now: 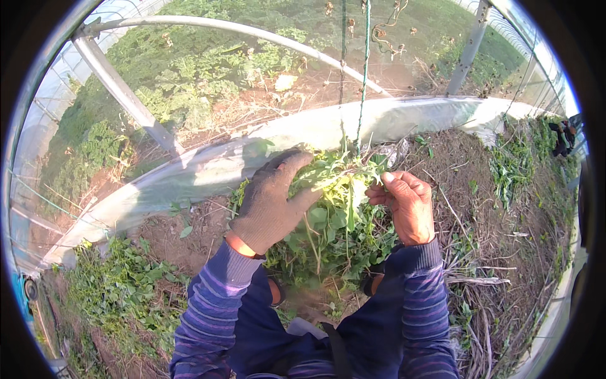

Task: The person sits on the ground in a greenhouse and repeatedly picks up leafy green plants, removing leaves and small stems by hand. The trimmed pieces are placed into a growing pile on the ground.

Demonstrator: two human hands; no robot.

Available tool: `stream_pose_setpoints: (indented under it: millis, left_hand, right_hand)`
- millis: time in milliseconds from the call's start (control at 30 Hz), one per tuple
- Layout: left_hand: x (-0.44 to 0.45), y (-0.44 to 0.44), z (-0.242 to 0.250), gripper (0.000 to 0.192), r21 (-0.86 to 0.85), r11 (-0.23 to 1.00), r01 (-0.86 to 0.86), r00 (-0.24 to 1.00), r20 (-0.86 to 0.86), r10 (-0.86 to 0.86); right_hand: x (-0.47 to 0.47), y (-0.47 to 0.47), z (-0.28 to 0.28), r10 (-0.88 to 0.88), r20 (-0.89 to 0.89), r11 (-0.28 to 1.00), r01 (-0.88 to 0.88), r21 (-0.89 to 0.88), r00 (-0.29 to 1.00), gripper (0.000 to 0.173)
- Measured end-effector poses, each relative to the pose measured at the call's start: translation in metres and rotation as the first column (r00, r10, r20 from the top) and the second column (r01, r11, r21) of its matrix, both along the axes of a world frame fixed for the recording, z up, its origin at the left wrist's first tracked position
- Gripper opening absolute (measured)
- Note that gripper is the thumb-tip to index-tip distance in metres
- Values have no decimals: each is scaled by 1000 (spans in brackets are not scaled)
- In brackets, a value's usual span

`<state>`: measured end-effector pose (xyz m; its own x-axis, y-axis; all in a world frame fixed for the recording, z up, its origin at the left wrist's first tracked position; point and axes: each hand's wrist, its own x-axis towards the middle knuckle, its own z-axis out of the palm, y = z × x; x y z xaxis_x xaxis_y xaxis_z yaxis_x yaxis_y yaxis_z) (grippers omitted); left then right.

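Observation:
Before me, a bunch of pale green leafy stems is raised above a low heap of darker green leafy plants. My left hand, in a brownish knitted glove, curves around the left side of this bunch, with greens between its thumb and fingers. On the other side, my bare right hand pinches leaves at the bunch's right edge between thumb and curled fingers. The fingertips of the left hand are partly hidden by leaves. Some thin stems dangle below the bunch.
A green twisted rope hangs just beyond the bunch. Behind it runs a plastic film wall with a metal pipe frame. Cut plants lie at left, dry stalks at right. A dark object is at far right.

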<state>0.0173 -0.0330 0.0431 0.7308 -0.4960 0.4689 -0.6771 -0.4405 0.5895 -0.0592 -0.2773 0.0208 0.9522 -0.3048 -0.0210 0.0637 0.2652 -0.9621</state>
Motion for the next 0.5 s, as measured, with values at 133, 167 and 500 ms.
stream_pose_setpoints:
  millis: [133,167,500]
  left_hand:
    - [6,3,-17,41,94,996,-6,976,-218,26]
    - [8,4,-21,39,80,997,-12,969,-244,31]
    - [21,8,-35,29,-165,980,-111,824,-567,-2]
  right_hand:
    - [4,12,-9,128,-30,991,-130,-41,991,18]
    - [5,12,-10,153,-37,987,-155,-53,988,18]
    - [19,14,-20,200,-79,970,-209,-121,977,24]
